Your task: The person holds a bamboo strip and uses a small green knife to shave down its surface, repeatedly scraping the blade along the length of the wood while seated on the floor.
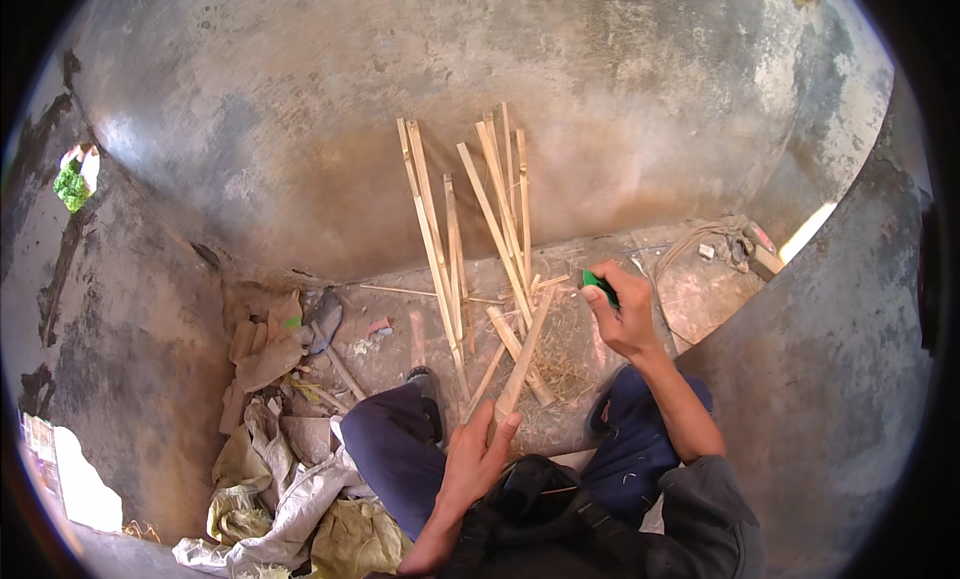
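My left hand is closed round the near end of a flat bamboo strip, which slants away from me and slightly right. Raised to the right, beyond the strip's far end, my right hand grips a small green object. It looks like a tool handle, but the fingers hide most of it and I cannot make out a blade. A short, thicker bamboo piece lies on the ground, crossing under the held strip. Pale shavings are scattered beside it.
Two groups of long bamboo strips, one left and one right, lean on the concrete wall. Crumpled sacks and scraps lie at my left. A coiled cord lies at the far right. My legs flank the work.
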Motion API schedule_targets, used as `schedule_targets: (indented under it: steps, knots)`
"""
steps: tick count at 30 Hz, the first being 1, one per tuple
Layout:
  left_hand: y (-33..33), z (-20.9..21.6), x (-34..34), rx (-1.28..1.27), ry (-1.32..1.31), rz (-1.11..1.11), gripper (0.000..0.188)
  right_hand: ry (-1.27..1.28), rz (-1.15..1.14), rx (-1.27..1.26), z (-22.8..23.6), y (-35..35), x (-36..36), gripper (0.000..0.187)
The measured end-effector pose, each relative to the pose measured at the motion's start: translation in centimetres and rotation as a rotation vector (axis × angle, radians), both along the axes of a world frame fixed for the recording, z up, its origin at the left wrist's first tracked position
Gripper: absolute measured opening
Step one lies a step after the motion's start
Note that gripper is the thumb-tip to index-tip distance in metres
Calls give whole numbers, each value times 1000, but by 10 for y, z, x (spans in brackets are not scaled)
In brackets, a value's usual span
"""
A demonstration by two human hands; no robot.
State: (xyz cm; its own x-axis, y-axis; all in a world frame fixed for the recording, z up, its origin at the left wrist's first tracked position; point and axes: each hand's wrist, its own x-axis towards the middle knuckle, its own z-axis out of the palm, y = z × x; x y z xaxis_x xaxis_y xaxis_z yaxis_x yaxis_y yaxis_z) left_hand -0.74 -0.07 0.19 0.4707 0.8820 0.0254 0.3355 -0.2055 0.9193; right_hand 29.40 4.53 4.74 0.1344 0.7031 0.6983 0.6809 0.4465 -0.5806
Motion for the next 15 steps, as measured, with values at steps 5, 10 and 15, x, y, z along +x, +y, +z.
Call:
schedule_targets:
  steps: [5, 10, 15]
  knots:
    - [20, 9, 2, -645, -255, -241, 55, 445, 312, -237, -7, -5, -24, 33]
    - [44, -11, 1, -892, -353, -377, 60, 670, 486, -404, -6, -4, -28, 33]
    - [69, 4, 17, -867, -411, -508, 70, 740, 469, -455, -9, -3, -26, 25]
